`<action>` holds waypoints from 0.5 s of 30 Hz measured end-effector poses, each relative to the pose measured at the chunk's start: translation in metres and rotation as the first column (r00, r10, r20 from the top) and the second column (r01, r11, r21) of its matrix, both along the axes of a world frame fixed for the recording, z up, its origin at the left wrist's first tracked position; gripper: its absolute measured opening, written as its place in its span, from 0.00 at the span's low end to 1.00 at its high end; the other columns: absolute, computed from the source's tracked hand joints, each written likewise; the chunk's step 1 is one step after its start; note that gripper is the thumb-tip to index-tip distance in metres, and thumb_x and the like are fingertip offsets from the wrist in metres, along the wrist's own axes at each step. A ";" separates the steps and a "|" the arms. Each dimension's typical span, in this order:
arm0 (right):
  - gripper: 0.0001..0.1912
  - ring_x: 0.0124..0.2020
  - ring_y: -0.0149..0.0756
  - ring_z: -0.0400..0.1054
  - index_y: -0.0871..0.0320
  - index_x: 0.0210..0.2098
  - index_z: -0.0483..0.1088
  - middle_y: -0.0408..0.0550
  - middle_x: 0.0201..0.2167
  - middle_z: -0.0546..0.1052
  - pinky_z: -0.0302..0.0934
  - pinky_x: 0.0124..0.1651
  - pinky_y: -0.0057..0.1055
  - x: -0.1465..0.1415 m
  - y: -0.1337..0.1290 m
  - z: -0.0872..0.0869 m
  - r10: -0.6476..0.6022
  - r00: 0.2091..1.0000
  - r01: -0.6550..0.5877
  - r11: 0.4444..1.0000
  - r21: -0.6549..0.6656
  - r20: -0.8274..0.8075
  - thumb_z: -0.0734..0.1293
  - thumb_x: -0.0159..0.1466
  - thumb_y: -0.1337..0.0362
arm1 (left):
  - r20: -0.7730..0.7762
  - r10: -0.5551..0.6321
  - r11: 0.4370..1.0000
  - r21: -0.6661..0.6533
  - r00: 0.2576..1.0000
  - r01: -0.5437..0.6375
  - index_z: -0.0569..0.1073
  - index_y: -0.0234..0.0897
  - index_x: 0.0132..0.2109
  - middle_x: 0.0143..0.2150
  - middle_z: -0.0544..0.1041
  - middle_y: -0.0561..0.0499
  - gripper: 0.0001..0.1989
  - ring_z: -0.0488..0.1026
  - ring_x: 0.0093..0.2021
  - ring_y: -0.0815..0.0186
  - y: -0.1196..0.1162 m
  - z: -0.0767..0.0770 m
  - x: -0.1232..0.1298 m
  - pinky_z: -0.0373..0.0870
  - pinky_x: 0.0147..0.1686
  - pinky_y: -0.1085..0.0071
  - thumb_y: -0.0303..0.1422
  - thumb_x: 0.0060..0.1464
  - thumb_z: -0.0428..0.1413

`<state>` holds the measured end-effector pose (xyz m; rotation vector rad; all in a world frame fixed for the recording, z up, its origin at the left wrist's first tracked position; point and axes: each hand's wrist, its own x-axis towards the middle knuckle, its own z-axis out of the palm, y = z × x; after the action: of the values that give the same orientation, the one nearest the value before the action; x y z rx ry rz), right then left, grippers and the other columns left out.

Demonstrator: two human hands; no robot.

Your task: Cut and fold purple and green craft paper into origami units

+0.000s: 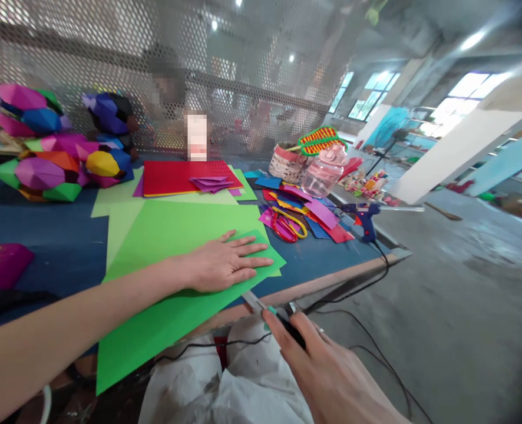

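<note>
My left hand [230, 262] lies flat with spread fingers, pressing on a large sheet of green paper [155, 318] that hangs partly over the table's front edge. Under the fingertips a darker green piece [254, 242] shows on top, perhaps a folded part of the sheet; I cannot tell. More light green sheets [117, 221] lie beneath. My right hand [320, 359] is closed around the black handle of a utility knife [283, 327]. Its blade points up and left, and the tip is at the green paper's lower edge, just below my left hand.
Behind the paper lies a red stack of sheets [168, 176]. Scissors [287, 227] and coloured paper scraps [318, 212] are to the right, with a glue gun [364, 221] at the corner. A clear jar [325, 174] and faceted paper shapes [40, 171] stand farther back. Cords hang below the edge.
</note>
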<state>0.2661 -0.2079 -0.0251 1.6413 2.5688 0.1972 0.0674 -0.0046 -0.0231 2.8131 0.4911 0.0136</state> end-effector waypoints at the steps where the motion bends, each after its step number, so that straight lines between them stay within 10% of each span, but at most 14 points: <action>1: 0.45 0.35 0.41 0.73 0.57 0.70 0.47 0.57 0.46 0.72 0.66 0.24 0.28 0.001 0.000 -0.002 0.015 1.000 -0.015 1.000 0.019 -0.006 0.61 0.54 0.74 | -0.004 -0.001 1.000 -0.002 1.000 0.001 0.53 0.59 0.71 0.76 0.46 0.58 0.24 0.39 0.75 0.57 0.000 0.001 0.000 0.32 0.69 0.44 0.46 0.72 0.37; 15: 0.43 0.30 0.35 0.70 0.55 0.69 0.52 0.53 0.43 0.71 0.57 0.20 0.23 -0.008 0.000 -0.010 0.049 0.999 -0.046 0.981 0.187 -0.010 0.60 0.54 0.76 | -0.014 -0.017 1.000 -0.013 1.000 0.016 0.51 0.58 0.72 0.76 0.45 0.58 0.24 0.38 0.75 0.58 0.002 0.005 0.000 0.32 0.69 0.44 0.46 0.72 0.37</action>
<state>0.2580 -0.2078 -0.0353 1.6451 2.6747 0.4438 0.0675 -0.0029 -0.0185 2.8064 0.4694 -0.0128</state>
